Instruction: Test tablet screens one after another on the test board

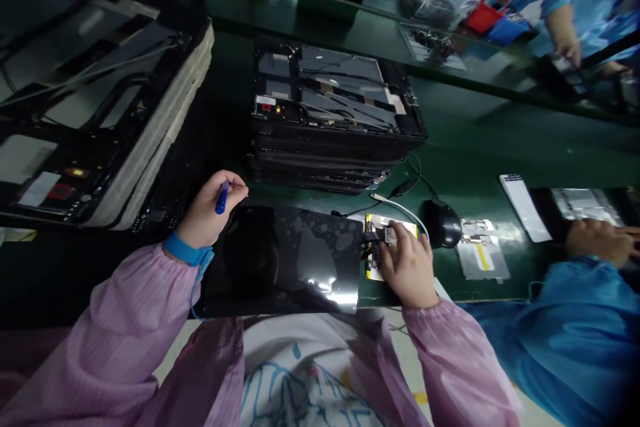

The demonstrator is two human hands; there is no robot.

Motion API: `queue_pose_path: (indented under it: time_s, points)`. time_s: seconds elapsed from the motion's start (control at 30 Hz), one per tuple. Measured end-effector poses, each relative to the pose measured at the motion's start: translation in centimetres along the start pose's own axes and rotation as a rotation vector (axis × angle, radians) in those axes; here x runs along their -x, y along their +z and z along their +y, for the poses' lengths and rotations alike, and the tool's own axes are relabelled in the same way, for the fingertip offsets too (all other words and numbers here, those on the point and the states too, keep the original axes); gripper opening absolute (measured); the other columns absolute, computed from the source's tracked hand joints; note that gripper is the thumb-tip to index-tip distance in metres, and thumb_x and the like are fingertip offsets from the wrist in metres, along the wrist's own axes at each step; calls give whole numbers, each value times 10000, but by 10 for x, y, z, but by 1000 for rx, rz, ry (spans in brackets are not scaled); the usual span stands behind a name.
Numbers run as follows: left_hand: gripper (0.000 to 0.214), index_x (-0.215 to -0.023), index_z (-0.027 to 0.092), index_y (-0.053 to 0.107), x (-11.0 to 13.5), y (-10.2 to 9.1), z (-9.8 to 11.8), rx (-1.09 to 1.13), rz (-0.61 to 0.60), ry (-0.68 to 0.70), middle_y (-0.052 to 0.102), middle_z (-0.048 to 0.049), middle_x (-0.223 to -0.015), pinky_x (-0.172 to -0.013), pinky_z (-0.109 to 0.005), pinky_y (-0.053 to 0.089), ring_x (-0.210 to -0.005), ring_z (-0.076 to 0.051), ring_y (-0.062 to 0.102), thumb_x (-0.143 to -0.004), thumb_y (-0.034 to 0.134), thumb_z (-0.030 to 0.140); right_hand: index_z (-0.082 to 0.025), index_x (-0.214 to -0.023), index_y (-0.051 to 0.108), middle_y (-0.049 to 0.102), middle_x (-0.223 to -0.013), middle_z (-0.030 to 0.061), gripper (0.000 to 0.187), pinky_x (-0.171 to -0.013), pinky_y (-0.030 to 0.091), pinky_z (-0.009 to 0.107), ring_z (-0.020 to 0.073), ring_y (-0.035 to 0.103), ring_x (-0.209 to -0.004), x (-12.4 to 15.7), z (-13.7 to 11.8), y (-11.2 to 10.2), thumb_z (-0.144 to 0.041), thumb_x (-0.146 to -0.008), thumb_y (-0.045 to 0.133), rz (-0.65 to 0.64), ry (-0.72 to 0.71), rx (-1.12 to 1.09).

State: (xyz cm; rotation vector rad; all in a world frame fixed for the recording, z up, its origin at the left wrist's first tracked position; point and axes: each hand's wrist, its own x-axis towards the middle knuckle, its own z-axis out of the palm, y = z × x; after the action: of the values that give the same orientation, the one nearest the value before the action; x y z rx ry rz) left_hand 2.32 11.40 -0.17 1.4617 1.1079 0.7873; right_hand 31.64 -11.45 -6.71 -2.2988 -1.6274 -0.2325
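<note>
A black glossy tablet panel (290, 260) lies face up on the green bench in front of me. My left hand (210, 210) rests at its left top corner, fingers closed on a small blue pen-like tool (222, 198). My right hand (407, 267) presses down on a small board with yellow parts (374, 250) at the panel's right edge, fingers curled over it. A white cable (400, 207) runs past that board.
A stack of opened tablet housings (330, 120) stands behind the panel. Trays of more housings (90, 113) fill the left. A black round object (443, 223) and silver sheets (480, 250) lie to the right. A co-worker's blue sleeve (575, 320) and hand (600, 240) are at right.
</note>
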Motion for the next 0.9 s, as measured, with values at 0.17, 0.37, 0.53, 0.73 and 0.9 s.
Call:
queue_pose_path:
  time_s: [0.17, 0.37, 0.53, 0.73, 0.9]
  points:
    - [126, -763, 183, 555, 1, 3, 2, 31, 19, -25, 557, 16, -683, -639, -268, 407, -679, -143, 543, -703, 635, 259, -115, -1313, 430, 583, -1190, 193, 503, -908, 448, 489, 319, 554, -1097, 3, 4, 2, -390, -892, 425, 29, 5, -106]
    - [95, -756, 180, 549, 3, 6, -1, 100, 16, -32, 529, 26, -661, -622, -265, 388, -627, -124, 498, -705, 627, 192, -112, -1311, 435, 603, -1168, 189, 545, -848, 480, 482, 318, 595, -1008, 6, 10, 5, -422, -865, 476, 23, 57, -129]
    - [81, -751, 176, 541, 4, 6, -5, 145, 5, 6, 521, 27, -675, -659, -275, 395, -637, -121, 491, -719, 615, 177, -129, -1352, 400, 547, -1254, 200, 501, -996, 348, 605, 343, 493, -1210, 8, -22, -17, -409, -944, 321, 127, 61, -191]
    - [77, -754, 174, 537, 5, 5, -2, 131, 0, 17, 514, 23, -693, -686, -280, 390, -645, -122, 484, -728, 609, 165, -209, -1437, 212, 399, -1394, 196, 839, -1037, 117, 742, 445, 236, -1366, 13, -98, -51, -615, -788, 554, -33, -337, -186]
    - [75, -741, 176, 531, 5, 6, -2, 141, -1, 24, 498, 29, -671, -677, -281, 385, -624, -120, 463, -724, 604, 183, -262, -1405, 250, 382, -1401, 166, 559, -1030, 156, 736, 410, 215, -1387, 4, -111, -45, -287, -900, 488, 34, -254, -58]
